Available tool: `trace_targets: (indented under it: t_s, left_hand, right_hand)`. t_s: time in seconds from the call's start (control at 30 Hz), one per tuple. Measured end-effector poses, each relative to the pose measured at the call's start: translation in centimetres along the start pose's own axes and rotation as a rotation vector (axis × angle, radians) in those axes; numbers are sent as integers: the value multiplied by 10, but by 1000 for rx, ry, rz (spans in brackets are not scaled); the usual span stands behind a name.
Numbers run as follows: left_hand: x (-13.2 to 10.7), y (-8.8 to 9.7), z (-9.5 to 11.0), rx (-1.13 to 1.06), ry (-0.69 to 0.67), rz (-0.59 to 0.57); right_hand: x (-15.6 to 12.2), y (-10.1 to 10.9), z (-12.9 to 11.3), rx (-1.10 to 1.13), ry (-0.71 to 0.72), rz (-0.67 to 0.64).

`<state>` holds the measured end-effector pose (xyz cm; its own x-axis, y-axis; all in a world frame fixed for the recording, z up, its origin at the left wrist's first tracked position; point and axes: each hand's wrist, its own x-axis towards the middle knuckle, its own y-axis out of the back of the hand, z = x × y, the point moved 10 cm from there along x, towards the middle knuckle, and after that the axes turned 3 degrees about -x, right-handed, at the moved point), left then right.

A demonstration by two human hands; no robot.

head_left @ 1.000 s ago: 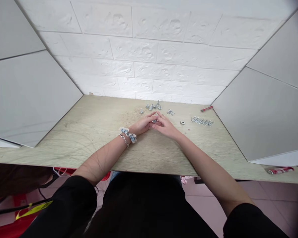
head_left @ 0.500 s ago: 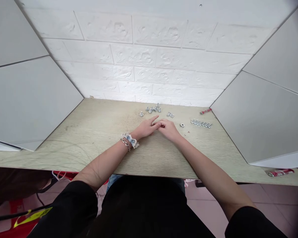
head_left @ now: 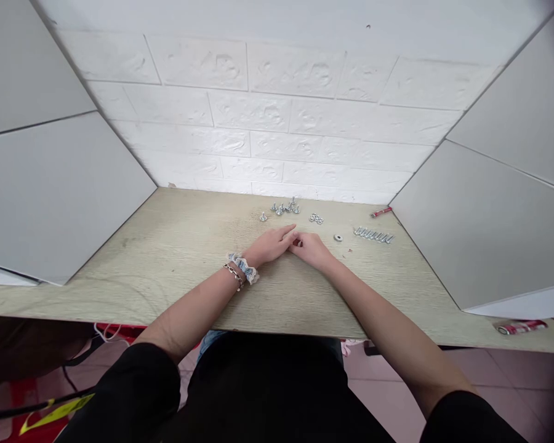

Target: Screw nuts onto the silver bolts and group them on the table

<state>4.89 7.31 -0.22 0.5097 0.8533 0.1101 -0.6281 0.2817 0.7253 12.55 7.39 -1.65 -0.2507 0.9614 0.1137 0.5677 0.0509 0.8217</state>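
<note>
My left hand (head_left: pixel 271 245) and my right hand (head_left: pixel 312 249) meet fingertip to fingertip on the wooden desk (head_left: pixel 175 246), a little past its middle. Both sets of fingers are pressed together around the meeting point, and whatever sits between them is hidden. A scrunchie and a chain bracelet (head_left: pixel 240 269) circle my left wrist. Just beyond the hands lies a cluster of small assembled bolts (head_left: pixel 285 208), with one apart (head_left: pixel 263 216) to its left. A small pile of nuts (head_left: pixel 316 218) and a single washer (head_left: pixel 338 237) lie right of the hands.
A row of several loose bolts (head_left: pixel 373 235) lies at the right, with a red-handled tool (head_left: pixel 381 212) behind it by the grey side panel. White brick wall at the back, grey panels on both sides. A red-and-white object (head_left: pixel 519 327) lies at the desk's front right.
A small metal part showed between my fingertips a second ago; the fingers now cover it. The hands have stayed together and sit slightly nearer to me in the picture.
</note>
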Motion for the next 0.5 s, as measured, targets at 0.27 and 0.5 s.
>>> trace_targets:
  t_s: [0.27,0.5]
  left_hand:
    - [-2,33,4,33,-4,263]
    - [-5,45,2,22,31,361]
  right_hand:
    - [-9,-14,-9,16,65,-222]
    - [-11,-3,-17,-37,39,-199]
